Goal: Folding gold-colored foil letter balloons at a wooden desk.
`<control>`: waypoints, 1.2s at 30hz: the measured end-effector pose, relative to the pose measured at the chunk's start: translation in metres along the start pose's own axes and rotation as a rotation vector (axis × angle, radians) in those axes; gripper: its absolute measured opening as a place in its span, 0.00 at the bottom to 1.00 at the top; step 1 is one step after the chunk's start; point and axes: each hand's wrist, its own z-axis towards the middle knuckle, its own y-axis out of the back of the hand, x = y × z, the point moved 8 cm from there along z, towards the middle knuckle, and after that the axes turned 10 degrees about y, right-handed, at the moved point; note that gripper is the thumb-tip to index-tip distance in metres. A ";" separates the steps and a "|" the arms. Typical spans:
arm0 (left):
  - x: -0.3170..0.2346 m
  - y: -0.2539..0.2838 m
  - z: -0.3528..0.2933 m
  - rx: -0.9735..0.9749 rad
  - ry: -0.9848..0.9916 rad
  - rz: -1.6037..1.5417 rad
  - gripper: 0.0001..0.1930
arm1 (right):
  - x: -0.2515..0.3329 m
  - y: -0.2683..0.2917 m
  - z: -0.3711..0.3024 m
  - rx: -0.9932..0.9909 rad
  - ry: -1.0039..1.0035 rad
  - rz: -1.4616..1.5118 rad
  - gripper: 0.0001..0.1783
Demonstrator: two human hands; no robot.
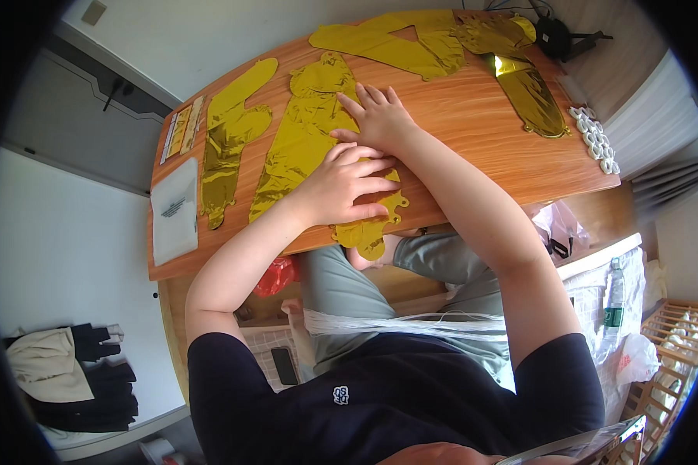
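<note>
Head view: gold foil [293,151] flat on table [473,143], under left hand [347,186], partly under right hand [385,124]. Fingers spread, nothing visibly pinched. Looks light, limp, slippery; likely creases; best lifted by edges.

Flat, gold-coloured foil cutout [291,159], thin, glossy and mirror-like. The sheet lies face-up on the orange-brown wood-grain bench [481,139], its length running from the far side toward the near edge. The far end is a rounded lobe with small tabs on its outline; below a narrowed neck the body widens toward the lower left, where its long side is nearly straight. Fine creases and wrinkles cover the surface. A scalloped, rounded gold foil end [368,232] projects slightly beyond the near edge; overlying hands conceal the middle, so whether it is continuous with the main body cannot be determined.
</note>
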 end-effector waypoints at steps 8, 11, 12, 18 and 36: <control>0.003 -0.005 0.001 0.025 -0.003 -0.009 0.26 | 0.000 0.004 0.000 -0.007 -0.001 0.010 0.50; 0.003 -0.005 0.002 0.023 -0.016 -0.009 0.28 | -0.001 0.004 0.000 -0.007 -0.002 0.012 0.50; 0.002 -0.005 0.002 0.023 -0.021 -0.006 0.29 | -0.001 0.003 0.000 -0.006 -0.001 0.015 0.50; 0.019 -0.003 -0.004 0.085 0.162 -0.257 0.24 | 0.000 -0.001 0.002 0.023 0.009 0.019 0.49; 0.054 0.030 -0.079 0.025 0.302 0.258 0.23 | 0.000 0.005 0.000 -0.009 -0.018 0.020 0.49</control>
